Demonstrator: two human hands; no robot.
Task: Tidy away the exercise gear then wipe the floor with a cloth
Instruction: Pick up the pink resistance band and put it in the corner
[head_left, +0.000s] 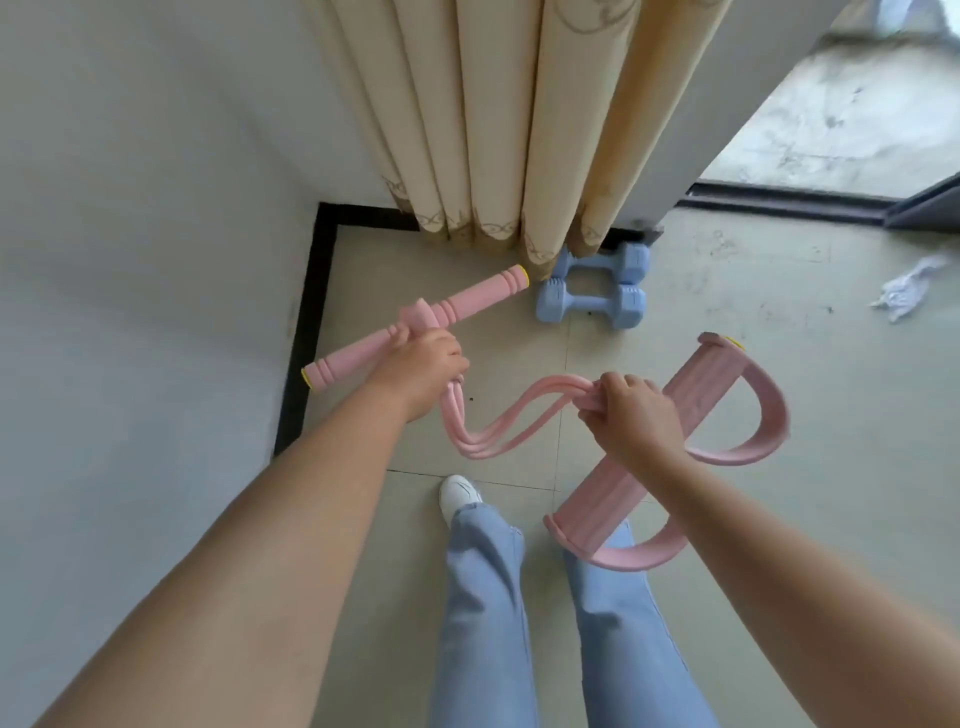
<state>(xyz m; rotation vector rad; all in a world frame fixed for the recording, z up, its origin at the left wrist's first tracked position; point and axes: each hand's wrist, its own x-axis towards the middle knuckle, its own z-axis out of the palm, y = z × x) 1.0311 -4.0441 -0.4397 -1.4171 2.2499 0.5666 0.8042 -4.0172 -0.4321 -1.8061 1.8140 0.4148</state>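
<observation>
I hold a pink pedal resistance puller above the floor. My left hand (423, 364) grips the middle of its foam handle bar (470, 299), which has yellow end caps. My right hand (631, 413) clasps the bundle of pink elastic tubes (498, 434) where they meet the ribbed foot pedal (701, 387); the tubes sag in a loop between my hands. Two light blue dumbbells (595, 291) lie side by side on the floor by the curtain. A crumpled white cloth (906, 288) lies on the floor at the far right.
A white wall (130, 260) runs along the left with a black skirting strip. Beige curtains (519, 119) hang in the corner ahead. A sliding door track (779, 200) opens to a balcony at upper right. My legs and a white shoe (460, 496) stand below.
</observation>
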